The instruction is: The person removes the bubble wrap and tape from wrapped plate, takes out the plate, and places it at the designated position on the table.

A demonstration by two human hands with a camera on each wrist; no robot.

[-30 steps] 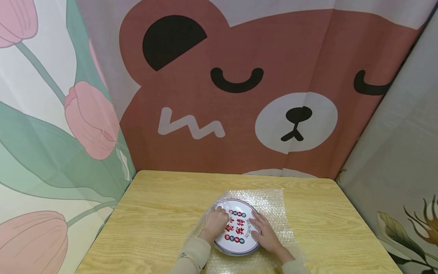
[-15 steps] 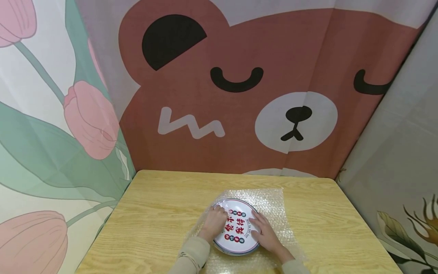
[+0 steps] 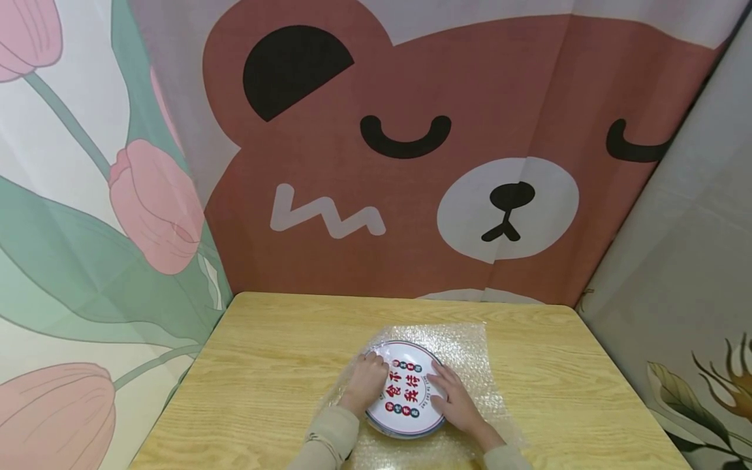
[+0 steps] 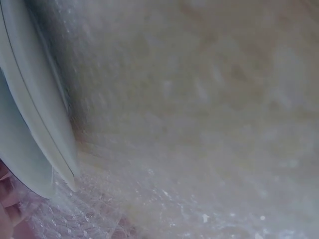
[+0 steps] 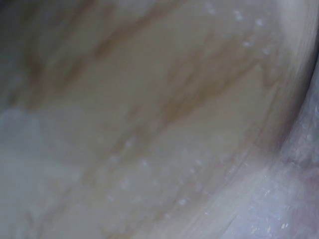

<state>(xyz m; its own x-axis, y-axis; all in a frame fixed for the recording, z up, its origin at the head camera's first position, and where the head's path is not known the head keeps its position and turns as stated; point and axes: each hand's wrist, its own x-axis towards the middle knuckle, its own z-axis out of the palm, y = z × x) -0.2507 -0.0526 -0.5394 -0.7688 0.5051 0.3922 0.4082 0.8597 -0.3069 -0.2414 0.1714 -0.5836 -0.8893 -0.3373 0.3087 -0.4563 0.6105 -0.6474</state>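
A person's left hand (image 3: 367, 382) reaches in from the near left, back upward, its knuckles raised and its fingers bent down at the left rim of a round white plate (image 3: 404, 391) with red characters and a blue-edged rim. Whether those fingers pinch the rim or the wrap beside it, I cannot tell. The right hand (image 3: 457, 401) comes from the near right, its wrist angled inward to the left; its extended fingers and thumb are spread wide apart and rest on the plate's right rim.

The plate lies face up between the hands, on a clear sheet of bubble wrap (image 3: 455, 339) spread over the near middle of a light wooden table (image 3: 264, 365). Both forearms wear light beige sleeves (image 3: 331, 434). In the left wrist view, at least two pale rims (image 4: 42, 94) sit close together, with fingers (image 4: 7, 219) just beside them.
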